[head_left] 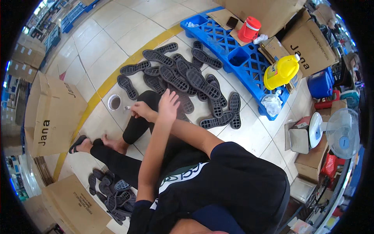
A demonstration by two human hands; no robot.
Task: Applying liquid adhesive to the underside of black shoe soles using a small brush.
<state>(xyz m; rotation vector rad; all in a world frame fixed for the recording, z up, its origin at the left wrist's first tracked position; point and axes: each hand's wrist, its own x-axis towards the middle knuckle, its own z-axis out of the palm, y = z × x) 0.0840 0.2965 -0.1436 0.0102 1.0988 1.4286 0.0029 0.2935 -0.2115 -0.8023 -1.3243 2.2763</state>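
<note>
My arms cross over my lap. My left hand [169,104] is raised above my knee with its fingers stretched out, and nothing shows in it; a dark rubber shoe sole [187,103] lies just beyond. My right hand [142,111] reaches across to the left, fingers pinched on a small whitish thing [127,108] too small to name. Close beside that sits a round white pot [114,109] with brown inside it. A loose heap of black shoe soles [173,78] with gridded undersides covers the tiles in front of me.
More dark soles [113,195] are piled at my left, by a cardboard box [78,199]. A taller carton [54,115] stands at the left. A blue plastic pallet [249,76] at the right bears a red jug [249,30] and a yellow bottle [280,72]. Behind is a fan [343,134].
</note>
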